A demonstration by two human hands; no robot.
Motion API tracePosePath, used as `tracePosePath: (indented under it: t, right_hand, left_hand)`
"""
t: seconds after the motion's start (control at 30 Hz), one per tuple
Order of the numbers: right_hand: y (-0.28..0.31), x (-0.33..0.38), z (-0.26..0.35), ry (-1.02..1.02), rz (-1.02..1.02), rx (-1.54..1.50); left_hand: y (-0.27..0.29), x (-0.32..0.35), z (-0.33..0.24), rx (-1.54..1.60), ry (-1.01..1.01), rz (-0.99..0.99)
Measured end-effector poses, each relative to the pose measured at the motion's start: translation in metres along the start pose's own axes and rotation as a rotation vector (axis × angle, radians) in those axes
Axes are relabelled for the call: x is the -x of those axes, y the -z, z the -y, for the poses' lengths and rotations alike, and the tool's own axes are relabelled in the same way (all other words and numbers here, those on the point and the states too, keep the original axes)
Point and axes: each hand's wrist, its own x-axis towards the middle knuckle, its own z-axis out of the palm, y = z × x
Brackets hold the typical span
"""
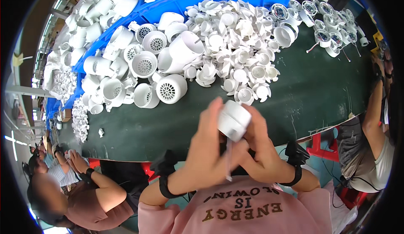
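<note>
Between my two hands, in front of my chest, is a round white plastic housing (234, 118) with a smooth outer wall. A thin pale wire or strip (229, 160) hangs down from it. My left hand (206, 143) grips the housing's left side, its fingers slightly blurred. On the other side, my right hand (259, 147) has its fingers curled round the housing. Its inside is turned away from view. Just beyond my hands lies a heap of small white fan blades (240, 75). To its left are larger white cups with slotted grilles (171, 88).
A blue bin (219, 0) runs along the back, with more white housings (101, 6) behind it. At the far right lie several round parts with circuit boards and wires (324, 36). The table (311, 86) is dark green. Co-workers sit left (97, 187) and right (374, 107).
</note>
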Motion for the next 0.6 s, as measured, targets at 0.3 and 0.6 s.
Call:
tracePosePath:
  t: [0.3, 0.6]
  right_hand:
    - [0.024, -0.006, 0.014, -0.225, -0.053, -0.501]
    - [0.03, -0.015, 0.015, -0.329, 0.033, -0.487]
  left_hand:
    - [0.07, -0.031, 0.049, -1.129, -0.139, -0.449]
    - [0.083, -0.012, 0.038, -0.657, -0.146, -0.376]
